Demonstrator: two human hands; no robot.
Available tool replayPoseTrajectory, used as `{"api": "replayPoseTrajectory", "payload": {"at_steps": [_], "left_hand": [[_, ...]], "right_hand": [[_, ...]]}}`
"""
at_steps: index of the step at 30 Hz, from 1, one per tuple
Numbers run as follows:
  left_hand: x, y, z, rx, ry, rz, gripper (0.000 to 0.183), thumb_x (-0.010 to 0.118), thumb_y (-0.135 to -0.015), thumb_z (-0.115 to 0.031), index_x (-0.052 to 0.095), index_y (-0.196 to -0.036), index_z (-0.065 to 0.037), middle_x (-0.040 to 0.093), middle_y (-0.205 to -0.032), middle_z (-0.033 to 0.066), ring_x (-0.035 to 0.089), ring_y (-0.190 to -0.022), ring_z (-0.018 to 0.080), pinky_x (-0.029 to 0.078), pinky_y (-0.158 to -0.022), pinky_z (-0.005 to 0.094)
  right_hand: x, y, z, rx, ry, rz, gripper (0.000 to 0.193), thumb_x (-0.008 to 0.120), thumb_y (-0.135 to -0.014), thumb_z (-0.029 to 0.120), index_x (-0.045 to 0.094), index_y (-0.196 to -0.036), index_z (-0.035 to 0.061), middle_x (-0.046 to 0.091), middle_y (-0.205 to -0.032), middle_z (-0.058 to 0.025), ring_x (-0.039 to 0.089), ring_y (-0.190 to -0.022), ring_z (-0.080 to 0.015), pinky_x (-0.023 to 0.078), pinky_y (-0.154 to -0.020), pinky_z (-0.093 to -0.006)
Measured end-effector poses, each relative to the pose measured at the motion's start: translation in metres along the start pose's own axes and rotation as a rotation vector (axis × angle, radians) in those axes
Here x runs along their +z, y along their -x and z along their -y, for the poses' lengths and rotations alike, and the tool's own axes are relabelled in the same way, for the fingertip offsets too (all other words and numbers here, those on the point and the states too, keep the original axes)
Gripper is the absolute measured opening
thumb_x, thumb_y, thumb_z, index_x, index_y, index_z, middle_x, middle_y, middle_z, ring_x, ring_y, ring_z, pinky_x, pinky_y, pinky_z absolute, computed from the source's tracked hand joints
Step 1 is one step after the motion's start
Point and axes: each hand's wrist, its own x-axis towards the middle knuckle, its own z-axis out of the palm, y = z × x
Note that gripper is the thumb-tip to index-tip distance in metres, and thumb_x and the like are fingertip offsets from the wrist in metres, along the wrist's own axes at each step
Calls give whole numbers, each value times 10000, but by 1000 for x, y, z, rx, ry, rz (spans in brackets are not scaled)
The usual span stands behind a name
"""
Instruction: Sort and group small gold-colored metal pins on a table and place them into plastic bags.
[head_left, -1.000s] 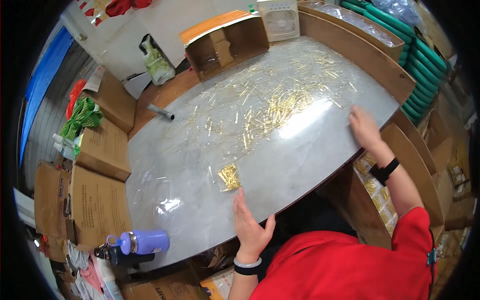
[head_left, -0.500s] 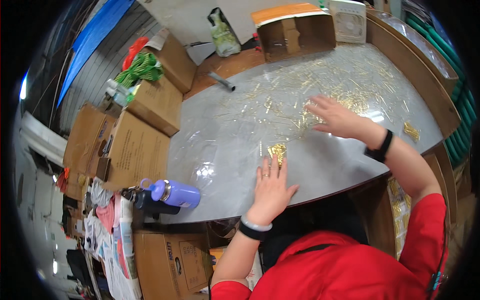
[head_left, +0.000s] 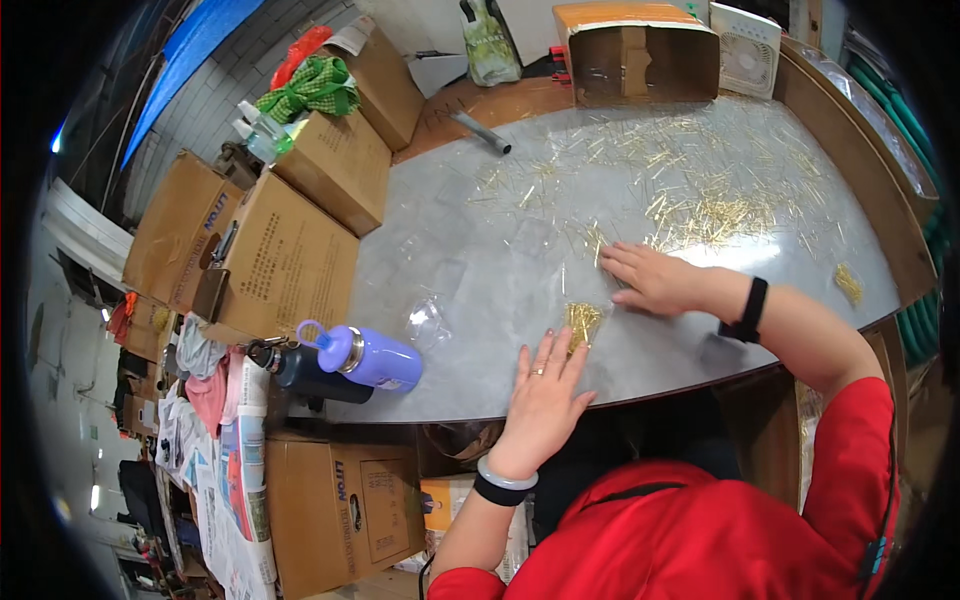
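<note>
My left hand (head_left: 543, 410) lies flat with its fingers stretched out, the fingertips at the near edge of a small clear packet of thin gold pins (head_left: 583, 325). Further right, my right hand (head_left: 655, 282) is low over the grey tabletop, fingers extended to the left. Its fingertips are beside a few loose gold pins (head_left: 594, 240); whether they touch any, I cannot tell. A larger heap of gold pins (head_left: 715, 220) is spread beyond this hand. Another small gold bundle (head_left: 848, 284) rests near the right edge of the table.
A purple bottle (head_left: 375, 358) and a dark bottle (head_left: 315, 374) stand at the left edge near clear plastic bags (head_left: 428, 322). Cartons (head_left: 290, 255) line the left side. Along the back are a grey tube (head_left: 482, 132), an opened cardboard box (head_left: 645, 65) and a white fan (head_left: 745, 50).
My right hand has come down and nearer, from over the loose pins toward the packet. The left hand stays by the packet. The whole view has shifted slightly.
</note>
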Motion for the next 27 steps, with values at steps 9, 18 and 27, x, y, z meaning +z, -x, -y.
{"api": "replayPoseTrajectory", "payload": {"at_steps": [9, 18, 27], "left_hand": [[10, 9, -13, 57, 108, -252, 527, 678, -910, -136, 512, -1393, -7, 445, -1480, 213, 440, -1345, 405, 351, -1119, 516], [42, -18, -40, 129, 283, -266, 401, 641, -898, -36, 568, -1279, 65, 569, -1291, 223, 542, -1176, 401, 435, -1009, 471], [47, -38, -31, 52, 213, -269, 488, 682, -919, -151, 525, -1300, 111, 501, -1366, 272, 461, -1265, 445, 390, -1079, 493]], "right_hand": [[17, 89, 57, 60, 106, -129, 696, 493, -1007, 499, 388, -1501, 21, 339, -1582, -198, 270, -1490, -373, 191, -1217, -539], [37, 91, 61, 197, 35, -345, 561, 570, -976, 327, 473, -1428, 8, 421, -1529, -197, 339, -1450, -384, 234, -1205, -527], [38, 98, 58, 60, -150, -384, 441, 635, -892, 70, 552, -1320, 9, 528, -1409, -200, 431, -1383, -384, 340, -1170, -479]]}}
